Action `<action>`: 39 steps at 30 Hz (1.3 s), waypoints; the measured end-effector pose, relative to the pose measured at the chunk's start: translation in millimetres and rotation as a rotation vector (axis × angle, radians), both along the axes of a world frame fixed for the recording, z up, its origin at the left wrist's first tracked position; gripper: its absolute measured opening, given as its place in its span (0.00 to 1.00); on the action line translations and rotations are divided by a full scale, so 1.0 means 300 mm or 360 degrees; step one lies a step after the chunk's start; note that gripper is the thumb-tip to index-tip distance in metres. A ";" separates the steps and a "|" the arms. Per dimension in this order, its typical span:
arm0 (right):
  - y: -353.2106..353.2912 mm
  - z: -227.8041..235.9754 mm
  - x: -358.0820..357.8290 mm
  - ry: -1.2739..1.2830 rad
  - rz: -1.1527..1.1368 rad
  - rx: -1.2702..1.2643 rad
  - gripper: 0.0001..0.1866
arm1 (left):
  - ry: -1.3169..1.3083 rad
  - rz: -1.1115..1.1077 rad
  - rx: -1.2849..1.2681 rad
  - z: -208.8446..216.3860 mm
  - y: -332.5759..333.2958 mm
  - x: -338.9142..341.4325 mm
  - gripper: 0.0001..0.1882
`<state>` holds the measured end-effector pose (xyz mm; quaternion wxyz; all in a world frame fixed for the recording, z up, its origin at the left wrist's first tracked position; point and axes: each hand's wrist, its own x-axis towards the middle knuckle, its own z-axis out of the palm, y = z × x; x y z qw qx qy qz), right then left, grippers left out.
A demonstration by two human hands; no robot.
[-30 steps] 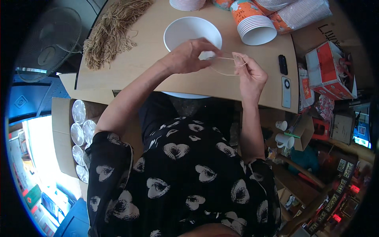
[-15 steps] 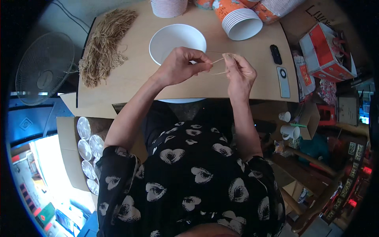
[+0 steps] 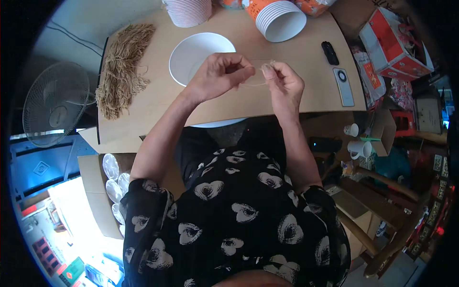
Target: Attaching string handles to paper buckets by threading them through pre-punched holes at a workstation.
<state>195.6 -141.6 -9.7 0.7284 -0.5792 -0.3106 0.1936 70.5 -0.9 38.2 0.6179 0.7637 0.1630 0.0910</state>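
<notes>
L hand (image 3: 217,74) & R hand (image 3: 283,83) pinch thin tan fibre strand (image 3: 258,71) taut over round white bowl (image 3: 191,55).

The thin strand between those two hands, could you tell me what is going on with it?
A person seated at a cardboard-topped table pinches a thin tan strand between the left hand and the right hand, holding it stretched just above a white bowl. A heap of similar tan fibres lies at the table's left. Stacks of paper cups sit at the far edge, and a phone lies on the right.
</notes>
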 end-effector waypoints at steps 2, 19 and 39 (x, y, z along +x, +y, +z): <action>-0.014 -0.024 0.015 -0.0079 0.0017 -0.0029 0.09 | 0.0003 0.0016 0.0091 -0.028 -0.003 0.001 0.08; -0.023 -0.054 0.135 -0.1089 -0.0168 -0.0280 0.12 | 0.0005 0.0148 -0.0046 -0.030 0.044 0.013 0.08; 0.042 -0.267 0.096 -0.0464 0.0490 -0.0250 0.11 | 0.0010 0.0215 -0.0047 -0.016 0.069 -0.002 0.10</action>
